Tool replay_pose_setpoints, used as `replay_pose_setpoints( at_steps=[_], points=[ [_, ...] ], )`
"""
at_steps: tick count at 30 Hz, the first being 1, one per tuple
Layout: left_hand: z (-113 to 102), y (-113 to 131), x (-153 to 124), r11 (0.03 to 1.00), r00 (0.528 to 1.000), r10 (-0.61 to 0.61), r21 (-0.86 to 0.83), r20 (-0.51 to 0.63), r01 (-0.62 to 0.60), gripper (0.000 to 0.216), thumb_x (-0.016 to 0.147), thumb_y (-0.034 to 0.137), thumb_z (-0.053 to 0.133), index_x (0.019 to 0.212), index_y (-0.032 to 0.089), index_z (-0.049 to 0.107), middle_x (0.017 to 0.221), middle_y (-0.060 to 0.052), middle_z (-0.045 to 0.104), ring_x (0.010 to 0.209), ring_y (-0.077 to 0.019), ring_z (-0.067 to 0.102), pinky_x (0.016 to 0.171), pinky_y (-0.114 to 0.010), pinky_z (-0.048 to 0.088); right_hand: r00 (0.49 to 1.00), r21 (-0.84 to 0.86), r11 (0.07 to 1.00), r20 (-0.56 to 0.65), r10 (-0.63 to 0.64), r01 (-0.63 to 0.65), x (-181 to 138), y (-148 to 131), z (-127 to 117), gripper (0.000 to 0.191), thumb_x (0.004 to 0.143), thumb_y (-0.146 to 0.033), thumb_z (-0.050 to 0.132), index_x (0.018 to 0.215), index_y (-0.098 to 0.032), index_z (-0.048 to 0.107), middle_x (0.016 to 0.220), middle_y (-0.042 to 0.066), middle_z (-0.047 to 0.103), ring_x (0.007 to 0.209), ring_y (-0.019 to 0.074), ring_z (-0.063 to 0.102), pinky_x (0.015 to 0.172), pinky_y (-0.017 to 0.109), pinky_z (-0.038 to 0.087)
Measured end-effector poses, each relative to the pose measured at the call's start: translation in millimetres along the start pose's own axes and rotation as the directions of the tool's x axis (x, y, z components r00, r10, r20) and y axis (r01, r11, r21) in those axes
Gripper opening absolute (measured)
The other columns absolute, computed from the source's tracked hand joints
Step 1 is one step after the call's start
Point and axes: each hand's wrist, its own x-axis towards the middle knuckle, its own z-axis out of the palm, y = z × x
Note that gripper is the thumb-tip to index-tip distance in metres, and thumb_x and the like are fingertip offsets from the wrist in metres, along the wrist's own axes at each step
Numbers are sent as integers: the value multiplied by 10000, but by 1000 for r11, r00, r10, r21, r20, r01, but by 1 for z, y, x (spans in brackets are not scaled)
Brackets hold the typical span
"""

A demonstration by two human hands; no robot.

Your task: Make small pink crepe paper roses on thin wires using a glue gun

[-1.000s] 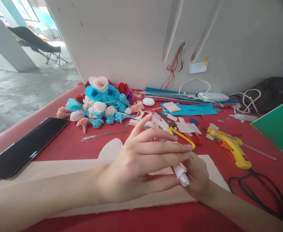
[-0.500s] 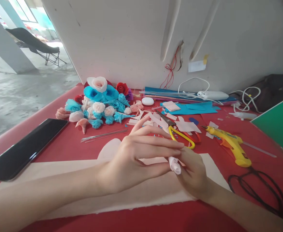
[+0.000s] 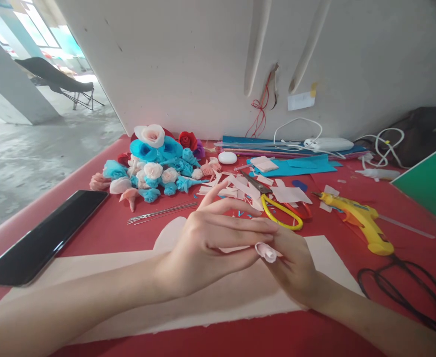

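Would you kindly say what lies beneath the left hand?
A pale paper sheet extends beneath the left hand; a rounded pale piece pokes out behind. What the hand covers cannot be seen.

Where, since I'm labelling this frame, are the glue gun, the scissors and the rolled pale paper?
Glue gun (image 3: 367,220), head view: its yellow body.
Scissors (image 3: 264,189), head view: metal near the pivot.
Rolled pale paper (image 3: 266,252), head view: its curled near end.

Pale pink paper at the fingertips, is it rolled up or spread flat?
Rolled up. The end of the pale pink paper shows curled layers around a small centre, where the left hand and right hand meet.
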Motion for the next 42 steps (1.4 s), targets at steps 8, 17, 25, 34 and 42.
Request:
replay_pose_setpoints(
  at_steps=[8, 17, 25, 34, 42],
  points=[
    [1, -2, -1, 998, 1000, -12, 61, 22, 10, 168, 713, 159, 683, 878, 129, 680, 918, -37, 718, 858, -136, 626, 1018, -363, 327, 1000, -17, 1000, -14, 7, -8, -1, 4, -1, 179, 822, -50, 432, 795, -185, 546, 750, 5, 589, 723, 89, 550, 672, 182, 440],
    [-18, 7, 4, 999, 999, -33, 8, -25, 33, 242, 742, 245, 661, 966, 181, 598, 954, -19, 690, 904, -160, 610, 1014, -389, 330, 998, 29, 998, 8, 57, -58, -2, 7, -2, 217, 839, -87, 419, 957, -183, 574, 848, 27, 616, 806, 122, 569, 725, 248, 448],
    [-22, -31, -6, 962, 970, -234, 155, 58, 223, 243, 919, 126, 244, 951, 166, 481, 673, 7, 562, 681, -108, 532, 716, -274, 463, 931, 207, 921, -91, 355, -331, 4, -2, -9, 154, 868, -150, 459, 856, -197, 604, 813, -4, 618, 795, 88, 563, 735, 204, 431],
    [-10, -48, -33, 938, 859, -272, 317, 434, 137, 187, 829, 170, 484, 905, 202, 651, 979, -64, 621, 899, -208, 524, 780, -368, 438, 577, 520, 385, 280, 767, -763, 8, 18, -5, 238, 838, -333, 456, 735, -130, 525, 571, 20, 557, 468, 82, 495, 443, 200, 431],
    [-7, -44, -38, 939, 882, -294, 281, 368, 196, 154, 810, 168, 496, 833, 215, 641, 814, -23, 665, 770, -149, 583, 830, -343, 436, 430, 497, 181, 450, 783, -849, 6, 23, -1, 246, 801, -339, 500, 735, -108, 557, 618, 33, 550, 466, 77, 501, 404, 183, 416]
  ],
)
